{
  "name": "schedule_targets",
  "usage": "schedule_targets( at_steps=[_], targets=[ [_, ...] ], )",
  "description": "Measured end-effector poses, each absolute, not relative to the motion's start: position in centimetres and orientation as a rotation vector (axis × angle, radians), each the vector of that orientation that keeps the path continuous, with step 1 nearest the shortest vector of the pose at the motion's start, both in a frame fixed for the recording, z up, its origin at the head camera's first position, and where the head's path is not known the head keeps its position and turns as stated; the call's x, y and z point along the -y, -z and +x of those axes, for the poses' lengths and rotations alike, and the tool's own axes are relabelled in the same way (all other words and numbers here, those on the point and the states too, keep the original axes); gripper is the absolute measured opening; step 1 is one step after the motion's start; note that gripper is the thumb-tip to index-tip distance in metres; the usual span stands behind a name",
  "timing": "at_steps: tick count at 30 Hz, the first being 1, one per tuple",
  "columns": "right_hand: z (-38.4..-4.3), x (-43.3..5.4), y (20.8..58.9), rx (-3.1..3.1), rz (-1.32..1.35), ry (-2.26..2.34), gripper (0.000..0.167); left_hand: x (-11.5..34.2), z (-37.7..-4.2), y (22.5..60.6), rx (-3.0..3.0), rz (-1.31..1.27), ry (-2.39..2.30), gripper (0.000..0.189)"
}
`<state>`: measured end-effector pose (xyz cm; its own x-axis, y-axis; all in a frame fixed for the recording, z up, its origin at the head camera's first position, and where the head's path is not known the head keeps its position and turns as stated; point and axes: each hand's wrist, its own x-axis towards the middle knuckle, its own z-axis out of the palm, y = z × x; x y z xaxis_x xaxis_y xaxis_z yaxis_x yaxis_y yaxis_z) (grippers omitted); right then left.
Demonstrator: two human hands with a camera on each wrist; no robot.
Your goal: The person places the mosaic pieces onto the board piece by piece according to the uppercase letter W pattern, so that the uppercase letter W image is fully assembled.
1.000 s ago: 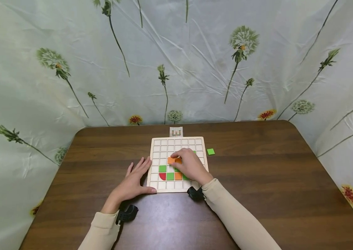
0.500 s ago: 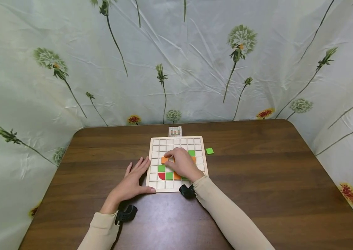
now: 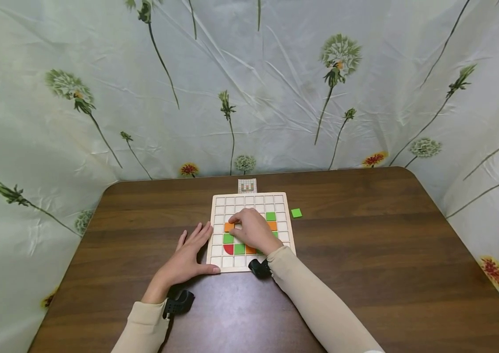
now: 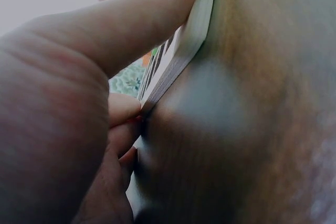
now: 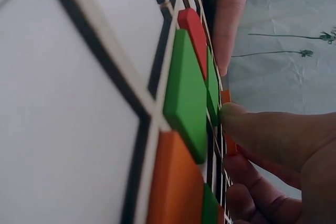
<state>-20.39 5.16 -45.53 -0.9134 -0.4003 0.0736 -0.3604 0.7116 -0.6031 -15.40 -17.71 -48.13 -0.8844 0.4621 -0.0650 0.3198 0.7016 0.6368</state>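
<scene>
A white grid board [image 3: 240, 201] with a pale wooden frame lies on the table. My left hand [image 3: 187, 257] rests at its near left corner, thumb on the front edge and spread fingers against the left side. Over the grid, my right hand [image 3: 253, 230] pinches an orange square tile [image 3: 229, 227] between thumb and fingers, just beyond a green square tile [image 3: 228, 238]. A red quarter-round tile [image 3: 229, 249] sits nearer me, with another green tile [image 3: 239, 249] to its right. In the right wrist view the thumb presses the pinched orange tile [image 5: 230, 145] close to the board.
To the right of the board a loose green tile [image 3: 296, 213] lies on the brown table [image 3: 364, 245]. A small printed pattern card [image 3: 247, 186] lies behind the board. Further right on the grid sit a green tile [image 3: 270, 216] and an orange one [image 3: 272, 226]. A flowered curtain hangs behind.
My right hand has moved left across the board with the orange tile, uncovering green and orange tiles on the right side. My left hand has stayed at the corner.
</scene>
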Motion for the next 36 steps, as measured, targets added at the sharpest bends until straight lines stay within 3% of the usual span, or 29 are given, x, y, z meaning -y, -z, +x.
schedule_targets(
  at_steps=[36],
  targets=[
    [-20.71, -5.43, 45.60, -2.831, -0.653, 0.966, 0.022, 17.67, -15.36, 48.06, -2.685, 0.621, -0.947, 0.116]
  ],
)
